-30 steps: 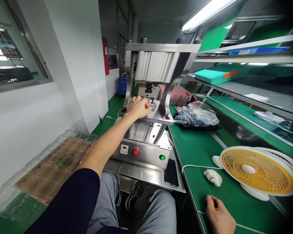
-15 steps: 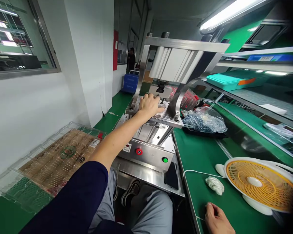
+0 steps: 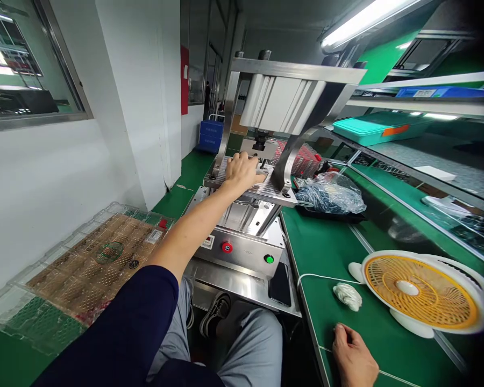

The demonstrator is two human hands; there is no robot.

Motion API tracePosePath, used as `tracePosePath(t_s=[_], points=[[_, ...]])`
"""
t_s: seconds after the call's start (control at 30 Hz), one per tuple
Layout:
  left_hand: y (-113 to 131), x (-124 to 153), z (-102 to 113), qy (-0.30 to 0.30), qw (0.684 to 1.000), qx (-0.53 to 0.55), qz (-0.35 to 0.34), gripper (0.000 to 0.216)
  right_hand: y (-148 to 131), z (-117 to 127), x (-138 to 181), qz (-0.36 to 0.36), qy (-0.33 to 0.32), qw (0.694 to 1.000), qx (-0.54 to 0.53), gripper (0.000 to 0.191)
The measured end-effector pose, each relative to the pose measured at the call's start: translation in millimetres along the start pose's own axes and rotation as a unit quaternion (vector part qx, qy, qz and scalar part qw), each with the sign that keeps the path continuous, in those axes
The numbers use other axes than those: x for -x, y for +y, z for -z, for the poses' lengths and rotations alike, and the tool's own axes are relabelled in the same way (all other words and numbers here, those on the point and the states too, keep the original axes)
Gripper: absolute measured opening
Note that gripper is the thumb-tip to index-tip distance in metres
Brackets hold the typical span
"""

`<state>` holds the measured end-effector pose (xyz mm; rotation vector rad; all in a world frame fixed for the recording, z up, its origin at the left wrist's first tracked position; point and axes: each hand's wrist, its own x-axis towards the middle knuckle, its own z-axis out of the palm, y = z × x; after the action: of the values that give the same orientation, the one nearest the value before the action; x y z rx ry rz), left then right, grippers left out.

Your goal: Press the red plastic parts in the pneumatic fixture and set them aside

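Left fingers (image 3: 242, 158) bend over one press plate (image 3: 273, 189), right fingers (image 3: 355, 338) curl half-closed; grips unclear.

Shiny metal press (image 3: 275, 188), crinkled clear plastic bag (image 3: 334, 192)

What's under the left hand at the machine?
Ribbed metal plate shows on both sides of the left hand. Whatever lies directly beneath is covered; can't tell if it's gripping anything.
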<state>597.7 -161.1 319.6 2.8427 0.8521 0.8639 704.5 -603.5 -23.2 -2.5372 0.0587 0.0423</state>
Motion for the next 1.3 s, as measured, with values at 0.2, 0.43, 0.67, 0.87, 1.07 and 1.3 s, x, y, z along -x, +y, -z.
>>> tracePosePath(t_s=[0.2,0.43,0.67,0.87,1.07,1.3], points=[[-0.8,-1.5,-1.5,0.006,1.000,0.007,0.005,0.040,-0.3,-0.4,2.2,0.022,0.018,1.000,-0.002,0.032],[-2.6,-0.9,-3.1,0.017,1.000,-0.006,0.000,0.032,2.4,-3.4,1.5,0.022,0.016,1.000,-0.010,0.039],[-5.9,6.9,3.1,0.038,0.999,-0.030,-0.024,0.024,1.4,-8.0,-1.1,0.014,0.021,0.998,-0.052,0.040],[-1.5,7.7,5.7,0.008,0.996,-0.025,-0.081,0.020,1.1,-7.6,1.9,0.027,0.027,0.997,-0.065,0.044],[3.7,6.8,-1.9,0.008,0.995,-0.058,-0.078,0.030,3.6,-5.8,2.1,0.031,0.013,0.998,-0.060,0.045],[4.1,0.8,0.2,-0.010,0.997,-0.032,-0.076,0.030,0.6,-6.3,3.5,0.042,0.033,0.998,-0.046,0.042]])
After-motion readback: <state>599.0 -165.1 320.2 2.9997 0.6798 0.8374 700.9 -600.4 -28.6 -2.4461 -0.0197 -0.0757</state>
